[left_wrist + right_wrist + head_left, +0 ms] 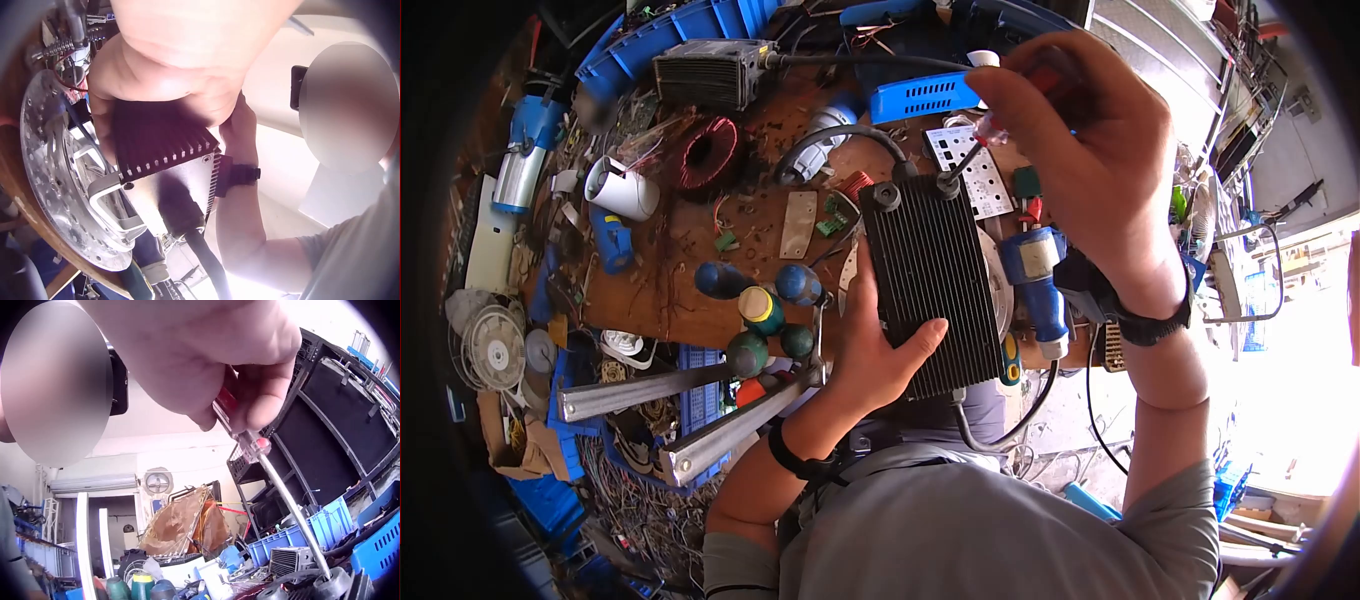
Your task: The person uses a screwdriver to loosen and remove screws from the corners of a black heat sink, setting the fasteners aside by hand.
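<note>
A black finned metal box (935, 300) with cables at its ends is held in my left hand (880, 355), the thumb lying across the fins. In the left wrist view, its end plate (194, 178) has a thick cable (209, 262) coming out. My right hand (1105, 150) grips a screwdriver (290, 503) by its clear red handle. The steel shaft slants down into a round rubber foot (331, 584) at the box's far right corner. A second rubber foot (886, 196) sits at the far left corner. Beneath the box is a perforated metal disc (47, 137) with a bracket.
A blue industrial plug (1040, 290) lies right of the box, and a white perforated panel (970, 170) behind it. To the left are a copper coil (708, 158), a white cup-like cylinder (620, 190) and several screwdriver handles (760, 310). Another finned box (712, 72) stands at the back.
</note>
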`<state>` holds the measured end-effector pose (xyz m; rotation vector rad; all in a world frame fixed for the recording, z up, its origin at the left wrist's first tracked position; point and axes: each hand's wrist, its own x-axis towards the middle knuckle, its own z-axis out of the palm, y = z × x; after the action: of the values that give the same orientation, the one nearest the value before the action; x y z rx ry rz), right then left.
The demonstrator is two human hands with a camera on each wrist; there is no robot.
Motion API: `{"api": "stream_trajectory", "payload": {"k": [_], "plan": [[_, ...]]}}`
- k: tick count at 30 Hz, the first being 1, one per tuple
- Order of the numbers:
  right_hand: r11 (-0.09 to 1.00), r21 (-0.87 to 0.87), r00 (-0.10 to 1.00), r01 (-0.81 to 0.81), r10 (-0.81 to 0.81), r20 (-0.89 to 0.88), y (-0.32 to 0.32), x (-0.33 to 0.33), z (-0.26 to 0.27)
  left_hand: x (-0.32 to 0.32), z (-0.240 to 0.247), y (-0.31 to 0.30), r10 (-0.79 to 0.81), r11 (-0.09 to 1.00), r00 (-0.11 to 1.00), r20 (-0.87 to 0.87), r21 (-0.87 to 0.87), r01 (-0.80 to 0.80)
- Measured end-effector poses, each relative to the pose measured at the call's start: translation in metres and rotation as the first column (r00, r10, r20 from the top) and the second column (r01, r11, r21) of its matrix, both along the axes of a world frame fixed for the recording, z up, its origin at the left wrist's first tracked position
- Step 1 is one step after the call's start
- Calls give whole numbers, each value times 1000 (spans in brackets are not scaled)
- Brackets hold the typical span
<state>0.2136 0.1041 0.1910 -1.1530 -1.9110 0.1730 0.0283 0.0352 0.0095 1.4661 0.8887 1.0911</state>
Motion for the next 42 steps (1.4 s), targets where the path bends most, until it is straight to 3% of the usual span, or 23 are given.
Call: {"api": "stream_trajectory", "payload": {"k": [4,5,7,8,10,11,13,17,20,24,26,27,29,31,33,34,35,37,42], "plan": [[993,62,964,-103,115,-241,4,-7,-10,-2,-2,0,4,1000,999,-52,28,-2],[992,64,963,-104,117,-242,8,-5,-14,-1,-3,0,-5,1000,1000,-20,18,6],[948,111,905,-297,317,-285,15,0,-18,-1,-3,1,-14,1000,1000,11,7,14],[948,111,905,-297,316,-285,13,0,-17,-1,-3,3,-14,1000,1000,-11,12,14],[969,-62,897,-240,197,-395,8,-1,-9,-1,-3,2,-14,1000,999,-33,16,15],[969,-63,897,-240,197,-395,7,1,-6,-1,-4,2,-17,1000,1000,-16,-1,17],[877,-123,804,-465,359,-474,7,9,-3,-1,-4,2,-18,1000,1000,0,-18,18],[873,-122,804,-472,371,-464,15,12,-1,0,-4,3,-20,1000,999,35,-15,20],[871,-213,767,-443,245,-592,20,10,-1,-1,-3,1,-20,1000,999,33,-19,21],[860,-204,751,-467,263,-606,32,15,-4,0,-1,2,-13,1000,999,34,-20,14],[901,-193,875,-388,295,-383,33,21,-3,0,2,4,-21,999,999,43,-29,22],[901,-192,875,-389,297,-382,29,20,-1,0,3,4,-29,999,998,52,-41,31],[801,-226,794,-555,427,-433,17,16,6,-1,2,4,-25,999,999,38,-34,26],[844,-149,814,-515,427,-394,17,13,8,-1,1,3,-22,999,999,23,-28,22],[729,-225,589,-647,291,-754,13,6,14,-1,1,3,-24,999,999,23,-34,25],[720,-194,556,-666,306,-772,15,7,10,0,0,3,-24,999,999,24,-33,24],[719,-193,556,-668,309,-772,17,7,6,2,-1,3,-22,999,998,65,-35,24],[848,-183,742,-497,307,-596,18,7,1,2,-1,3,-18,999,994,107,-37,23],[804,-102,584,-585,331,-741,20,6,2,0,6,4,-26,999,998,56,-29,27]]}}
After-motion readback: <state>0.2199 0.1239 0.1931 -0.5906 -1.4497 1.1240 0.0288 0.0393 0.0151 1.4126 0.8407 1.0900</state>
